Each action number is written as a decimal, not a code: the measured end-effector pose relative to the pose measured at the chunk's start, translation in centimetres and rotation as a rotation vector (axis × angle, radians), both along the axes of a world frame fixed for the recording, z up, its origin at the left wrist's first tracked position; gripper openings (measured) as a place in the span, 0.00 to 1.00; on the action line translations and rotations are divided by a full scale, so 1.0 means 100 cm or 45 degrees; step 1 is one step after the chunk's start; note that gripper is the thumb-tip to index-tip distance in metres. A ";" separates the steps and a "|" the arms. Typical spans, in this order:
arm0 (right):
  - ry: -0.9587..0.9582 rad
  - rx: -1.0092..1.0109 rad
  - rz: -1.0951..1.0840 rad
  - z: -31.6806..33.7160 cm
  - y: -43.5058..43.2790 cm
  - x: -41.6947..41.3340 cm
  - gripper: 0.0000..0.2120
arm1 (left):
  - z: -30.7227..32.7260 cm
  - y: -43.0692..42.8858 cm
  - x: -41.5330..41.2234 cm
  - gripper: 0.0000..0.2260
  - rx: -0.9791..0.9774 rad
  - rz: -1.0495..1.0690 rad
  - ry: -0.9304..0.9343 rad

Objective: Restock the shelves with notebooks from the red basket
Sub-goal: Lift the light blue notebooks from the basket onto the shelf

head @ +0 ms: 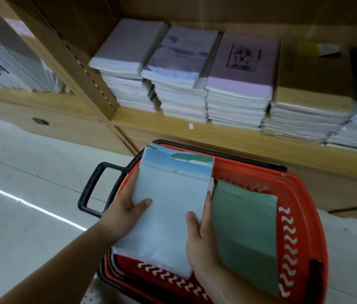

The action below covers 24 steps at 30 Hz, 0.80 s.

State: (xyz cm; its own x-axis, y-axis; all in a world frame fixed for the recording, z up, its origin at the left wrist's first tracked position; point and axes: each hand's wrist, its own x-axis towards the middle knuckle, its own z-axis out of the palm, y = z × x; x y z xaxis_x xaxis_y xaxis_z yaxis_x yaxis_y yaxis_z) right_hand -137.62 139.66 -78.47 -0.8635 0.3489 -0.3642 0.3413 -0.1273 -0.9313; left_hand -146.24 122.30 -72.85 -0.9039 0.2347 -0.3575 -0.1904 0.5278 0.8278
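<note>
A thick stack (pixel 171 207) of soft-cover notebooks, its smooth top cover pale blue with a beach scene, is held over the near-left part of the red basket (pixel 300 216). The left hand (pixel 127 207) grips its left edge, thumb flat on the cover and fingers curled along the side. The right hand (pixel 201 238) grips the right edge the same way, thumb on top and fingers down the side. Just right of the stack a matte green notebook (pixel 245 227) lies tilted in the basket, touching the right hand. The basket is hard plastic, its walls pierced with rows of wavy slots, and a black loop handle (pixel 89 194) juts out to the left. Beyond it runs a light wooden shelf (pixel 217 132) with a small white label (pixel 191 126) on its front edge. Flat piles stand on it side by side, close together: a white pile (pixel 125 62), a bluish pile (pixel 179 66), a pink pile (pixel 241 80) with a black print, and a brown pile (pixel 311 88); further right the piles are blurred. A narrow strip of bare wood runs in front of them. A slotted wooden post (pixel 81 62) bounds the shelf on the left. Pale tiled floor (pixel 30 172) lies to the left of the basket.
</note>
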 end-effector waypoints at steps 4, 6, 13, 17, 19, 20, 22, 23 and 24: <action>0.026 -0.119 -0.009 -0.014 -0.002 -0.001 0.29 | -0.014 -0.008 0.000 0.36 0.045 0.028 0.026; 0.062 -0.184 -0.016 -0.020 0.002 -0.001 0.27 | -0.019 -0.010 0.002 0.36 0.101 0.058 0.041; 0.022 -0.283 -0.181 -0.008 -0.001 0.007 0.25 | -0.009 -0.013 0.006 0.35 0.362 0.009 -0.067; 0.030 -0.380 -0.239 -0.003 0.002 0.017 0.24 | -0.004 -0.011 0.008 0.35 0.465 -0.168 -0.002; 0.043 -0.404 -0.248 -0.007 0.003 0.021 0.24 | -0.010 -0.012 0.006 0.35 0.523 -0.205 -0.034; 0.050 -0.405 -0.250 -0.008 0.002 0.023 0.24 | -0.013 -0.012 0.006 0.35 0.557 -0.201 -0.066; 0.043 -0.371 -0.249 -0.008 0.003 0.028 0.25 | -0.020 -0.014 0.010 0.35 0.575 -0.202 -0.086; 0.041 -0.355 -0.236 -0.007 0.004 0.030 0.25 | -0.021 -0.014 0.013 0.36 0.553 -0.207 -0.072; 0.041 -0.345 -0.217 -0.007 0.005 0.031 0.25 | -0.023 -0.016 0.016 0.36 0.522 -0.208 -0.055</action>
